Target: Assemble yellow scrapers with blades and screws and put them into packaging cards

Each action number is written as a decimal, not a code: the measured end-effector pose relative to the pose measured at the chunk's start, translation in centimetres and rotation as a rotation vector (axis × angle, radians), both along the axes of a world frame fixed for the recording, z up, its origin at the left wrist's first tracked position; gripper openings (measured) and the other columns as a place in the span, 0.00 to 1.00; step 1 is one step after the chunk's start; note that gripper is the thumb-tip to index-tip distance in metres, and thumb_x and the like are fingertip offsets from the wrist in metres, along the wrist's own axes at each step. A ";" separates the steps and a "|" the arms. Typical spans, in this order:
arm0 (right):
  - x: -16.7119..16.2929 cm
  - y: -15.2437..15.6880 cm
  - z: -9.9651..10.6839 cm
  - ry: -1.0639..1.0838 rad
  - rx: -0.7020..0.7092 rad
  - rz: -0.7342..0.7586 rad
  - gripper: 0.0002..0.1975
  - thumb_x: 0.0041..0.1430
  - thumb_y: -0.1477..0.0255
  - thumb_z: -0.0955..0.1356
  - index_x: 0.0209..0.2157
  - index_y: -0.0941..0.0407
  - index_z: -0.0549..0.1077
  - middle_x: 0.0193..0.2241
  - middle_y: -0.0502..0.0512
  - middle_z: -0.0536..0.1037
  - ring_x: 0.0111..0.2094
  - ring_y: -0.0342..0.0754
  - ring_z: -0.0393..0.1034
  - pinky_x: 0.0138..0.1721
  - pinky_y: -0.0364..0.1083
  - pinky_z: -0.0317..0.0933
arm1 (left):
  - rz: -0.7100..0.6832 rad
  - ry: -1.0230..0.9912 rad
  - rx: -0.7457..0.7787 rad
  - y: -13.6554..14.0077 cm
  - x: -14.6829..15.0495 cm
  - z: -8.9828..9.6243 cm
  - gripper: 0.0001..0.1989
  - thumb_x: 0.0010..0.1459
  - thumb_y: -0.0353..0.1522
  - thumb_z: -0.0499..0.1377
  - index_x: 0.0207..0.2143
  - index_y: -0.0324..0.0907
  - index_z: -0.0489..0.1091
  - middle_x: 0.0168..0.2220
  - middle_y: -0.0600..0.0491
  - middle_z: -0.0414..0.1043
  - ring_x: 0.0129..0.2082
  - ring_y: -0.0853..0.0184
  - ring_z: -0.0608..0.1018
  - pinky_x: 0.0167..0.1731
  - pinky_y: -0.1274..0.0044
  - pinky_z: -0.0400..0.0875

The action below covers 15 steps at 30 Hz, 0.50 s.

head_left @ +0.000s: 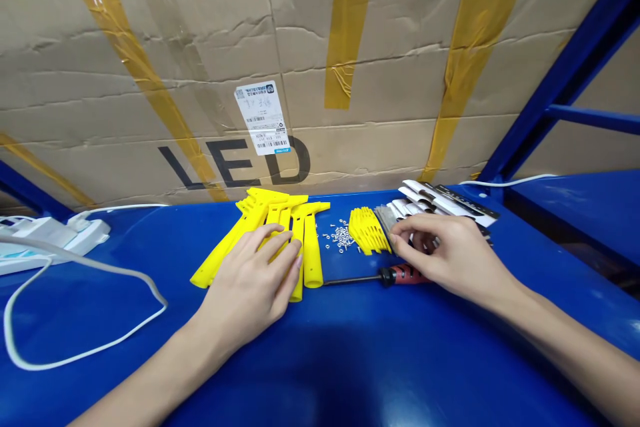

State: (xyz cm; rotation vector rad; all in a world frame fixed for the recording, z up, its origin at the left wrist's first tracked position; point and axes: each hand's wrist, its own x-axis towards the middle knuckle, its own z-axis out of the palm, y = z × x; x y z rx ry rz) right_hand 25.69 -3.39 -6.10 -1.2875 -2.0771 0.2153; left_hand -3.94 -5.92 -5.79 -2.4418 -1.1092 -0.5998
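Several yellow plastic handles (313, 257) with hollow round ends and narrow, angled heads lie side by side on the blue surface. My left hand (253, 273) rests over them, fingers stretched out and a little apart. To the right, my right hand (445, 250) has thumb and index finger closed at the edge of thin grey strips (385, 220). Whatever its fingertips pinch is too small to make out. Against those strips sits a row of flat yellow pieces (367, 230). Below the right hand lies a screwdriver (400, 275), its red and black grip partly hidden.
Small silver screws (341, 237) are scattered between the handles and flat pieces. Folded white-and-black cards (450, 200) lie behind my right hand. A power strip (55, 243) with a looping white cable (100, 350) occupies the left. A large taped carton (310, 67) stands at the back.
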 end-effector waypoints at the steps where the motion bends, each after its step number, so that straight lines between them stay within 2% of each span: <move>1: 0.0 0.0 0.0 -0.002 -0.001 0.003 0.08 0.58 0.72 0.67 0.28 0.55 0.78 0.20 0.49 0.77 0.19 0.42 0.67 0.23 0.43 0.59 | -0.004 -0.005 0.004 0.0 0.0 0.0 0.12 0.66 0.29 0.54 0.46 0.36 0.76 0.45 0.43 0.79 0.50 0.51 0.75 0.49 0.56 0.75; 8: -0.1 0.0 0.0 0.002 0.000 0.017 0.07 0.57 0.74 0.68 0.27 0.55 0.78 0.22 0.49 0.78 0.21 0.42 0.68 0.25 0.43 0.61 | -0.045 -0.056 -0.009 -0.3 0.0 0.4 0.05 0.65 0.26 0.55 0.38 0.38 0.71 0.44 0.44 0.79 0.49 0.53 0.76 0.48 0.59 0.76; 15: 0.0 0.0 0.3 -0.004 0.006 0.035 0.08 0.58 0.75 0.67 0.27 0.55 0.77 0.22 0.49 0.78 0.22 0.43 0.69 0.26 0.43 0.61 | -0.127 -0.052 0.030 -0.1 -0.9 0.5 0.09 0.63 0.19 0.52 0.38 0.39 0.68 0.48 0.42 0.76 0.47 0.55 0.76 0.46 0.60 0.76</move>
